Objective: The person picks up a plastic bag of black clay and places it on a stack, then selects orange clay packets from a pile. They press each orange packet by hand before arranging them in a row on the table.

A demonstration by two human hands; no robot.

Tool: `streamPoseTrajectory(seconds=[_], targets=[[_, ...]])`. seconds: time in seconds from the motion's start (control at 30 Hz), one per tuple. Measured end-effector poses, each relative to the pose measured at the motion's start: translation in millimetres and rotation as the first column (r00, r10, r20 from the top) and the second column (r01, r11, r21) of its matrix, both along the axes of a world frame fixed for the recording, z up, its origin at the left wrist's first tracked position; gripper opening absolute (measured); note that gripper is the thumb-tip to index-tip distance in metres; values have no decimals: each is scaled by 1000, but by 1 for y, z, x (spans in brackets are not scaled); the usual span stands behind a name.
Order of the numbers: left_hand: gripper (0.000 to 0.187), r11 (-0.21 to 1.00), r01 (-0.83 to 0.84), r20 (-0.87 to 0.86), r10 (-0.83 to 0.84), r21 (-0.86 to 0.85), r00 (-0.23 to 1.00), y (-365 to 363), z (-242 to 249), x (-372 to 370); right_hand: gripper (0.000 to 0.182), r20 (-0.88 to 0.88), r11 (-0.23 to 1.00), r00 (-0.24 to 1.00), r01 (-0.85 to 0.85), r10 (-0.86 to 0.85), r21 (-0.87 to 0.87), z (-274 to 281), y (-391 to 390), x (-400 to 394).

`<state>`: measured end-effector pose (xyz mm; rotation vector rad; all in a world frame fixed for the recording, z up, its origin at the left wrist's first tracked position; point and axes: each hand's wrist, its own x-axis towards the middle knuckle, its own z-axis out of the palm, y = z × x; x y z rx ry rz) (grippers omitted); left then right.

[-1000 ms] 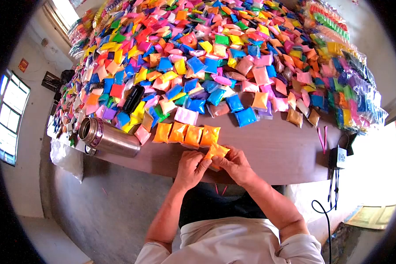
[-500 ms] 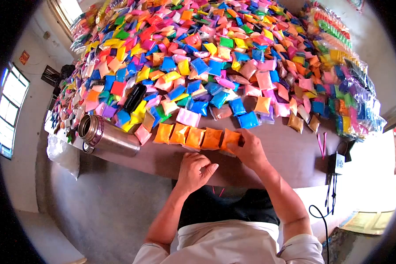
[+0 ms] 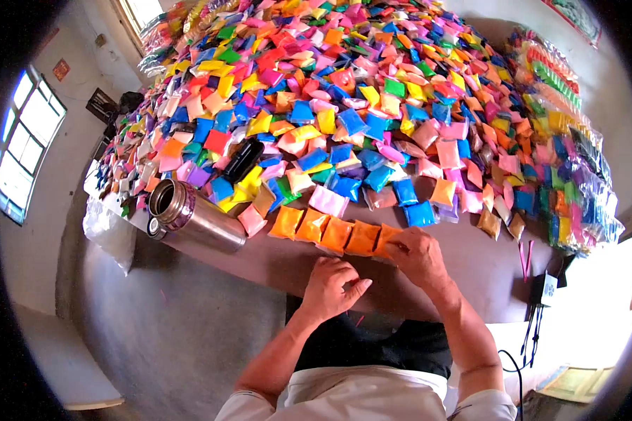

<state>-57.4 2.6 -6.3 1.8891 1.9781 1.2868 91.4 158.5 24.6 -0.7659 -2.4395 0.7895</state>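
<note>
- Five orange packets (image 3: pixel 336 236) lay in a row on the near part of the counter (image 3: pixel 470 256), running from left to right, each next to its neighbour.
- The right hand (image 3: pixel 422 257) was at the row's right end, its fingers bent over the right side of the last packet (image 3: pixel 384 243); whether they pinched it or only touched it, I could not tell.
- The left hand (image 3: pixel 333 286) was nearer than the row, over the near part of the counter, its fingers loosely curled and its thumb spread away from them, pointing right.
- A pink packet (image 3: pixel 328 201) lay just beyond the row, and a salmon packet (image 3: pixel 252 220) just left of it.
- Farther left, a steel flask (image 3: pixel 207 223) lay tilted on its side, its open mouth to the left.
- A large heap of coloured packets (image 3: pixel 316 91) covered the far part, with a black object (image 3: pixel 243 161) on its near left side.
- Clear plastic bags (image 3: pixel 575 182) stood stacked at the far right.
</note>
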Motion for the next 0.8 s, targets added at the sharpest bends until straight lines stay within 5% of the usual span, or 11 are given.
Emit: streamPoseTrajectory(seconds=[0.13, 0.2, 0.33, 0.67, 0.8], targets=[[28, 1000, -8, 12, 8, -11, 1000, -1, 1, 1, 10, 27, 999, 999, 35, -36, 38, 18, 4, -28], [28, 1000, -6, 6, 6, -10, 1000, -1, 1, 2, 14, -108, 947, 983, -112, 151, 301, 22, 13, -60], [25, 999, 2, 34, -1, -34, 999, -4, -2, 1, 22, -144, 841, 937, -209, 318, 498, 19, 29, -146], [29, 979, 22, 1, -22, -205, 1000, -4, -1, -2, 33, 234, 849, 959, -253, 158, 464, 17, 42, -283], [27, 1000, 3, 26, -2, -20, 1000, -3, -5, -2, 40, 73, 810, 992, -123, 100, 574, -8, 55, -302]])
